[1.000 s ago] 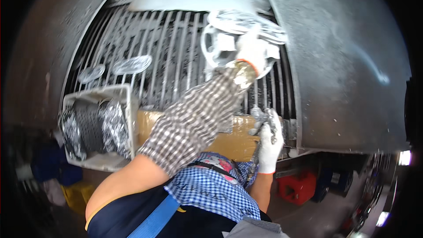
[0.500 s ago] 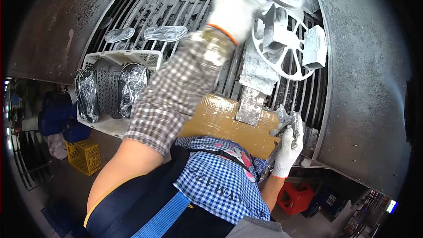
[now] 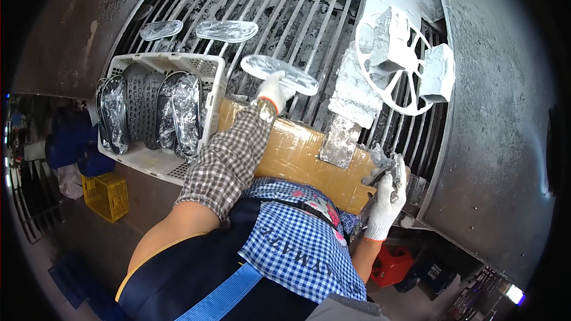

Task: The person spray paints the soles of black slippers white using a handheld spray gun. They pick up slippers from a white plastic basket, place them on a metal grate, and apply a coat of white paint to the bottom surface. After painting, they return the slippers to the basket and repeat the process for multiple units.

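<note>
My left hand (image 3: 275, 94), in a white glove, is closed on the near edge of a silver, sole-shaped oval panel (image 3: 282, 75). It holds the panel over the metal bars, just beyond the cardboard. Low on the right, my gloved right hand (image 3: 386, 205) is wrapped round a grey, paint-crusted spray gun (image 3: 380, 163); part of the gun is hidden by the fingers. Two similar oval panels, a smaller one (image 3: 161, 30) and a longer one (image 3: 227, 31), lie on the bars at the far left. A white spoked turntable (image 3: 410, 104) with two crusted blocks stands at the right.
A white plastic crate (image 3: 140, 165) at the left holds film-wrapped pieces and a dark dimpled sheet. Brown cardboard (image 3: 285, 151) covers the near edge of the grille (image 3: 285, 12). Metal walls rise left and right (image 3: 499, 113). A yellow crate (image 3: 107, 196) stands on the floor.
My left hand has come back from beyond the turntable, toward me and to the left, with the silver panel in it. My right hand has barely moved.
</note>
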`<state>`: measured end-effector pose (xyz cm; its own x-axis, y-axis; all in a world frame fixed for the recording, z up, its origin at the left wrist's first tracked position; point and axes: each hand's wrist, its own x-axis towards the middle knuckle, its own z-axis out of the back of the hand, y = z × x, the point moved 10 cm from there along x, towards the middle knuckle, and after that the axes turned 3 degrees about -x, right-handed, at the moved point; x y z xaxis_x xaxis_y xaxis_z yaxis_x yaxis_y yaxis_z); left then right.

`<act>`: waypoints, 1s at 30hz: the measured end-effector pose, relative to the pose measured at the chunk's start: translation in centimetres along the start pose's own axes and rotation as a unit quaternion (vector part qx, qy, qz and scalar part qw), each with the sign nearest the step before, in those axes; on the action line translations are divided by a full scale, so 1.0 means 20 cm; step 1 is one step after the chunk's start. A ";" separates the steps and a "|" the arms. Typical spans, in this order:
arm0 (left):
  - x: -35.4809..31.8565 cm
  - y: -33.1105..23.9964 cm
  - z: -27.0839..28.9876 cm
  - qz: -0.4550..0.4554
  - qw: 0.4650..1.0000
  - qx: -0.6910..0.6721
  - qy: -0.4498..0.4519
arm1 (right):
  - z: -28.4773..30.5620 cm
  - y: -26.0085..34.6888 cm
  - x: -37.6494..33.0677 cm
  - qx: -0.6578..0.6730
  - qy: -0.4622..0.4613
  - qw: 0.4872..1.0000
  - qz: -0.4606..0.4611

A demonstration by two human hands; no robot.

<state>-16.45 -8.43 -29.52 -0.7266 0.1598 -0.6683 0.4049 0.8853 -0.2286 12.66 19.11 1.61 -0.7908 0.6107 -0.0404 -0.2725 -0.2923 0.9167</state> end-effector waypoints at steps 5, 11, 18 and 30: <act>-0.02 0.04 0.00 -0.004 0.999 0.043 -0.010 | 0.00 -0.03 -0.01 0.050 0.005 0.999 -0.021; 0.16 -0.05 0.19 -0.009 0.991 0.110 -0.078 | -0.08 0.06 0.01 0.039 0.037 0.999 -0.009; -0.72 -0.09 -0.27 0.018 0.957 0.277 0.090 | -0.12 0.06 -0.01 0.038 0.037 0.998 -0.019; -1.21 -1.43 -0.31 -0.411 0.405 0.789 -0.210 | -0.13 0.01 0.01 0.001 0.063 0.998 -0.029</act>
<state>-13.77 -34.91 -2.44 -0.9516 -0.2882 0.1071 0.2141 -0.8711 -0.4420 11.01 17.27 0.67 -0.8366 0.5287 -0.1434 -0.3190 -0.2573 0.9122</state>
